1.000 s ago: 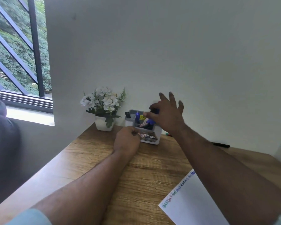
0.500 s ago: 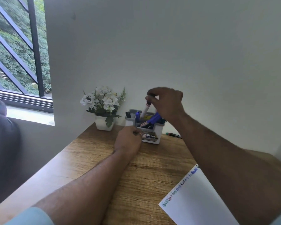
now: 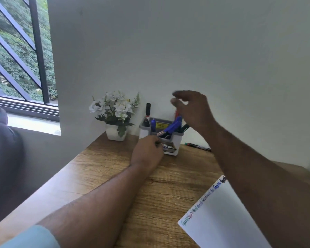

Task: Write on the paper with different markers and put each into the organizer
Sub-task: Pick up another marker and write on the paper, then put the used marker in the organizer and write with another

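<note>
The organizer (image 3: pixel 170 140), a small grey and white box, stands at the far edge of the wooden desk (image 3: pixel 115 169) against the wall, just right of a white pot of flowers (image 3: pixel 115 113). A black-capped marker (image 3: pixel 147 111) stands upright in its left compartment, cap up. A blue marker (image 3: pixel 170 127) leans across the middle, its long axis running from lower left to upper right; red lettering on its barrel is too small to read. A yellow sticker sits on the inner back wall, and the front label shows the letters "OPL". The left hand (image 3: pixel 147 153) grips the organizer's front near corner with curled fingers. The right hand (image 3: pixel 190 108) hovers above the organizer, blurred, fingers loosely spread and holding nothing. Another marker (image 3: pixel 198 146) lies flat on the desk to the right of the organizer, its long axis running left to right. The paper (image 3: pixel 222 217) lies at the near right, with coloured scribbled words along its edge, unreadable.
</note>
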{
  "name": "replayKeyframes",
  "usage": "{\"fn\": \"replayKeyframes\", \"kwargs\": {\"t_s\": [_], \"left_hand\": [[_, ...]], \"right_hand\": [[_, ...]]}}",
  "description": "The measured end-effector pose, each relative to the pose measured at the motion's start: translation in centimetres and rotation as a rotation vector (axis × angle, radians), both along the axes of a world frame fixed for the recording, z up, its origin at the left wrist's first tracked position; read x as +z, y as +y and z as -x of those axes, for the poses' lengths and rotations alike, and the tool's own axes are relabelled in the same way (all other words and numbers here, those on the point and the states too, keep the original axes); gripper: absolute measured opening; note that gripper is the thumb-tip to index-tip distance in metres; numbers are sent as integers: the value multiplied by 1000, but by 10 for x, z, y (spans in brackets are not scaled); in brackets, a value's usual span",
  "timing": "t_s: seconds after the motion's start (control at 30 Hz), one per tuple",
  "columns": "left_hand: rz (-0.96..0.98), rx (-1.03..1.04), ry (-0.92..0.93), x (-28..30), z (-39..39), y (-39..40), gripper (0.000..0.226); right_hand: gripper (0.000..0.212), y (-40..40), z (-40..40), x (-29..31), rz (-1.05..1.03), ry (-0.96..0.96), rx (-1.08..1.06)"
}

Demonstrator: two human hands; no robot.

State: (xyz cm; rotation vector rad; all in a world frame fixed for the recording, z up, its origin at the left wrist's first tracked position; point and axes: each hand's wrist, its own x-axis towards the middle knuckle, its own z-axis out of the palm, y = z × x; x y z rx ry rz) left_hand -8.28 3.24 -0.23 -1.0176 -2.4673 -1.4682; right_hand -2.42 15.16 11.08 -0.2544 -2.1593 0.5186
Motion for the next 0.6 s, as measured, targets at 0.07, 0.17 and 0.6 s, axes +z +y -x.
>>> {"fn": "replayKeyframes", "kwargs": {"t_s": [0.07,0.17,0.6], "left_hand": [[7,-81,75,2,-8,7,19],[7,-264,134,3,-26,21,22],[60,-433,88,-6,-33,32,30]], "right_hand": [[18,27,-20,-5,-61,-64,-115],[16,72,-46,-31,-60,-275,-221],[31,130,-38,-98,-282,-914,-298]]}}
